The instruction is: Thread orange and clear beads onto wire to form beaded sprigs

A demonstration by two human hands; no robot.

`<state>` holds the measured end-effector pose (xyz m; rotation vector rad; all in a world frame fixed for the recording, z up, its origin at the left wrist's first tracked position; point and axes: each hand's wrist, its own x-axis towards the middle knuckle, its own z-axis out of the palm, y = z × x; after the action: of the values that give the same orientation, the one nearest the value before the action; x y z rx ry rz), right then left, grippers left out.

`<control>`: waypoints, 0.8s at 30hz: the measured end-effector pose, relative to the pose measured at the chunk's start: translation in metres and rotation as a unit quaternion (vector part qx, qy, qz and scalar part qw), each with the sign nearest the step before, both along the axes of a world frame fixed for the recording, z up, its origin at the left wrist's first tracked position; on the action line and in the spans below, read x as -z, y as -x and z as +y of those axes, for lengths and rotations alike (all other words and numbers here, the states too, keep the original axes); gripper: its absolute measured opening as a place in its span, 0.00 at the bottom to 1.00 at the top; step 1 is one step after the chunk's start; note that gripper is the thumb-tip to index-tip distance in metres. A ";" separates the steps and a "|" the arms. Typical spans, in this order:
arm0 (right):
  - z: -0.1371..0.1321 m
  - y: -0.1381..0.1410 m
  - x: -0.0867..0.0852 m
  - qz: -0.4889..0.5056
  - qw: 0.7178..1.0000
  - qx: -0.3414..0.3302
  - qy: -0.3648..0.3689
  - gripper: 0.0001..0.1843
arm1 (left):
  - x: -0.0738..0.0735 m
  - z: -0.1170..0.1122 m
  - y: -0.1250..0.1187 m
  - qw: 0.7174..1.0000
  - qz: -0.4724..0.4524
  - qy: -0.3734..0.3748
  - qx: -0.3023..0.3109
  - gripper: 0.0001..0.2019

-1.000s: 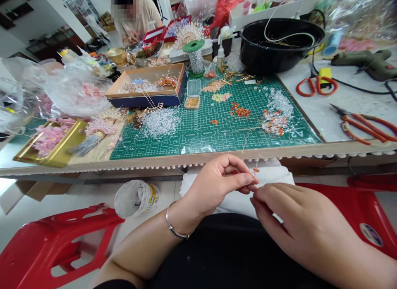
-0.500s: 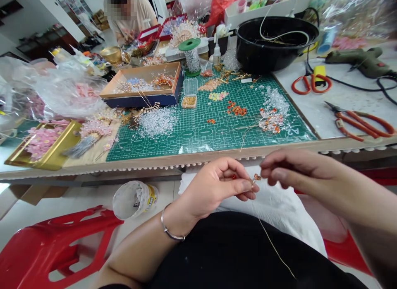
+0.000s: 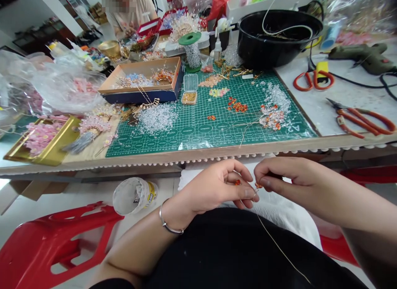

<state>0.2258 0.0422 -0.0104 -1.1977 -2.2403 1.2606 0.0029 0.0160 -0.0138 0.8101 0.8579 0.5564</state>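
Note:
Over my lap, my left hand (image 3: 228, 185) pinches a small beaded wire piece between thumb and fingers. An orange bead (image 3: 237, 182) shows among its curled fingers. From this hand a thin gold wire (image 3: 277, 243) trails down across my black top. My right hand (image 3: 282, 175) is closed at the orange bead cluster (image 3: 257, 185) on the piece, thumb and forefinger pinching it. On the green cutting mat (image 3: 192, 136) ahead lie orange beads (image 3: 238, 106), clear beads (image 3: 158, 118) and a wired bunch of clear and orange beads (image 3: 273, 117).
Orange-handled pliers (image 3: 362, 119), scissors (image 3: 313, 80) and a glue gun (image 3: 362, 57) lie to the right. A black basin (image 3: 276, 44) stands behind the mat, a box of hair ornaments (image 3: 142, 94) at left. A bucket (image 3: 133, 198) and red stool (image 3: 62, 239) are below. Another person (image 3: 130, 11) sits opposite.
My right hand has moved left and down, closing its fingers on the orange bead cluster beside my left hand. The view has shifted slightly.

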 end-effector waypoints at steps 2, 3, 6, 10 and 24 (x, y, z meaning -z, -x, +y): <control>0.003 -0.006 0.007 0.004 0.998 -0.010 0.056 0.15 | 0.000 0.000 0.002 1.000 -0.006 0.000 -0.001 0.20; 0.004 -0.008 0.011 0.008 0.996 -0.020 0.083 0.16 | 0.001 0.000 0.003 1.000 -0.007 -0.002 0.000 0.21; 0.006 -0.014 0.018 0.034 0.991 -0.022 0.130 0.17 | 0.002 0.000 0.005 1.000 0.002 -0.009 0.004 0.19; 0.003 -0.014 0.018 0.041 0.989 -0.008 0.141 0.19 | 0.003 0.000 0.004 1.000 0.015 -0.012 0.015 0.18; 0.001 -0.003 0.008 -0.023 0.997 -0.020 0.068 0.16 | 0.004 0.001 -0.004 1.000 -0.001 0.005 0.021 0.25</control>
<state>0.2284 0.0436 -0.0185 -1.2469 -2.2517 1.4353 0.0073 0.0170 -0.0175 0.8159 0.8402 0.5146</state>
